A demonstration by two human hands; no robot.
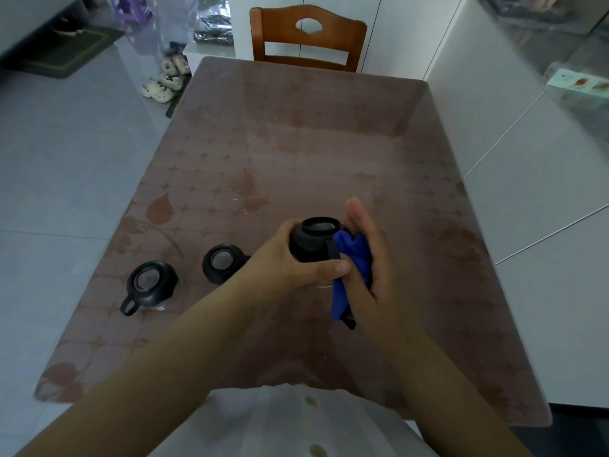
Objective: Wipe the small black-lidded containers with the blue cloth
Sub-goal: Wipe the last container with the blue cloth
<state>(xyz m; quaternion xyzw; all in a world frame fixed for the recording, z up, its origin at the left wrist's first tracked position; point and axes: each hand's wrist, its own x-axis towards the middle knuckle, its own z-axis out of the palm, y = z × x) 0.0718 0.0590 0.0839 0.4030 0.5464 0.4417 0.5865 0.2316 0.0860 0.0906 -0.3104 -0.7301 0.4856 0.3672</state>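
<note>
My left hand grips a small black-lidded container held above the table, fingers wrapped round its lid and glass body. My right hand presses the blue cloth against the container's right side; the cloth hangs down below my palm. Two more black-lidded containers stand on the table to the left: one partly hidden by my left wrist, the other further left with a loop handle pointing toward me.
The brown patterned table stretches ahead. A wooden chair stands at its far end. White cabinets run close along the right edge. Slippers lie on the grey floor at the left.
</note>
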